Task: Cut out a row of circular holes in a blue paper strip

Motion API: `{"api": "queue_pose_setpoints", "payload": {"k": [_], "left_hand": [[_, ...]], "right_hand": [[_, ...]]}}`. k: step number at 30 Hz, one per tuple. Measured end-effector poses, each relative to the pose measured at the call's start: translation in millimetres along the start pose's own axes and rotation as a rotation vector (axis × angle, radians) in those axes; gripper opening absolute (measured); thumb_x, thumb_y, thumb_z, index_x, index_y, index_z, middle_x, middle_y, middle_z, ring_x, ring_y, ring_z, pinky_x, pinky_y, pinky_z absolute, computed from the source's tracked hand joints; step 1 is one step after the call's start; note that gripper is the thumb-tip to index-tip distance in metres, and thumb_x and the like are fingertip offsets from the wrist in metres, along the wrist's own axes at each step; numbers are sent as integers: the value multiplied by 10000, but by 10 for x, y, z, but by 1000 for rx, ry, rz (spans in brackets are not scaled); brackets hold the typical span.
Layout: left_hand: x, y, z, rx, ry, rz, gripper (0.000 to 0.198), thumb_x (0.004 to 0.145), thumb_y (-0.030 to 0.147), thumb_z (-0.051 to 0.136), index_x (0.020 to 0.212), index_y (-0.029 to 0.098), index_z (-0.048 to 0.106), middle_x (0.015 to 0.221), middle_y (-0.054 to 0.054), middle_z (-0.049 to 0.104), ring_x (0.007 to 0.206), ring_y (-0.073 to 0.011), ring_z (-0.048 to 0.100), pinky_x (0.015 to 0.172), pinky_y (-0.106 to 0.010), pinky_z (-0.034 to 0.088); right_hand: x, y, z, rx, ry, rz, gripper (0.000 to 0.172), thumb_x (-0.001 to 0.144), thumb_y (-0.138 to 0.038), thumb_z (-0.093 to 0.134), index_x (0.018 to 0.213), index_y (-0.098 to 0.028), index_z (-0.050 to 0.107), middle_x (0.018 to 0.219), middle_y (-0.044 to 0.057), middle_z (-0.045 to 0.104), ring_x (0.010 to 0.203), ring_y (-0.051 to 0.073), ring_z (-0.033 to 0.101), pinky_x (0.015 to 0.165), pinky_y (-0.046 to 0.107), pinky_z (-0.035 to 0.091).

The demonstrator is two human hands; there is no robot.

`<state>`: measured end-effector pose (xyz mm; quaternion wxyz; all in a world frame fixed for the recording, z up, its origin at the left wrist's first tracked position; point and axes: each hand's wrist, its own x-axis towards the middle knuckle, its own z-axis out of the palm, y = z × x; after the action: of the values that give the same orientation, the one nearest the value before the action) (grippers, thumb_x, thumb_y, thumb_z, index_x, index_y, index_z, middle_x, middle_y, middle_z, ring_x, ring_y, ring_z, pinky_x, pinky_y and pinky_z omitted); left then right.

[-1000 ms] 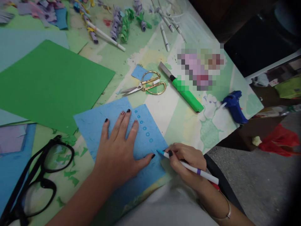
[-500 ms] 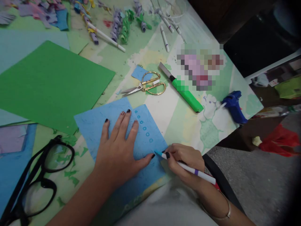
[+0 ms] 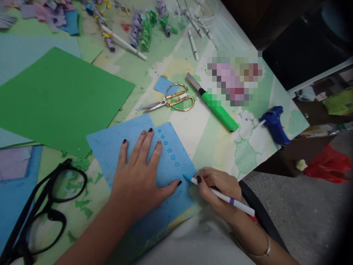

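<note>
My left hand (image 3: 139, 176) lies flat with fingers spread on a light blue sheet of paper (image 3: 110, 143), pressing it to the table. A row of small blue circles (image 3: 168, 150) runs along the sheet's right edge. My right hand (image 3: 217, 189) pinches a white marker (image 3: 228, 200) with a blue tip. The tip touches the sheet near its lower right edge, just below the last circle and close to my left thumb.
Gold scissors (image 3: 172, 101), a green utility knife (image 3: 213, 105) and a blue glue gun (image 3: 274, 125) lie beyond the sheet. A large green sheet (image 3: 55, 95) is at left, black glasses (image 3: 38, 209) at lower left. Markers and curled paper scraps (image 3: 146, 29) litter the far edge.
The marker tip shifted slightly left and back right near the sheet's lower right edge. My left hand stayed put.
</note>
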<state>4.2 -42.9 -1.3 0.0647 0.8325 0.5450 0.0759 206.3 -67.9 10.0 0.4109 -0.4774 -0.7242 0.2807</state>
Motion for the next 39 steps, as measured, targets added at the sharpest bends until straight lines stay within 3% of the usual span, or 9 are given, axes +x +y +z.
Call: {"api": "queue_pose_setpoints", "payload": {"k": [10, 20, 30, 39], "left_hand": [[1, 1, -6, 4, 8, 6, 821, 772, 611, 535, 1342, 26, 448, 1544, -285, 242, 1441, -401, 223, 1125, -643, 153], [3, 2, 0, 7, 2, 8, 826, 765, 608, 539, 1340, 22, 454, 1538, -285, 256, 1437, -401, 231, 1124, -641, 156], [5, 6, -12, 8, 3, 4, 831, 763, 609, 540, 1340, 17, 461, 1541, -283, 252, 1438, -403, 229, 1127, -641, 154], [-2, 0, 7, 8, 19, 5, 825, 772, 621, 527, 1342, 28, 458, 1546, -273, 249, 1445, -391, 216, 1133, -636, 147]], "right_hand": [[53, -24, -35, -6, -95, -15, 300, 853, -26, 502, 611, -194, 441, 618, 21, 622, 556, 109, 602, 507, 232, 449], [11, -12, -9, -79, -25, 26, 336, 848, -61, 497, 555, -207, 421, 560, 4, 587, 522, 107, 576, 501, 236, 456], [18, 6, -19, 27, -45, -24, 333, 815, -4, 492, 573, -204, 384, 536, -13, 529, 534, 122, 602, 501, 238, 460], [36, -36, -22, -44, -84, -18, 329, 864, -48, 507, 586, -191, 407, 591, 7, 599, 556, 101, 605, 524, 212, 462]]}}
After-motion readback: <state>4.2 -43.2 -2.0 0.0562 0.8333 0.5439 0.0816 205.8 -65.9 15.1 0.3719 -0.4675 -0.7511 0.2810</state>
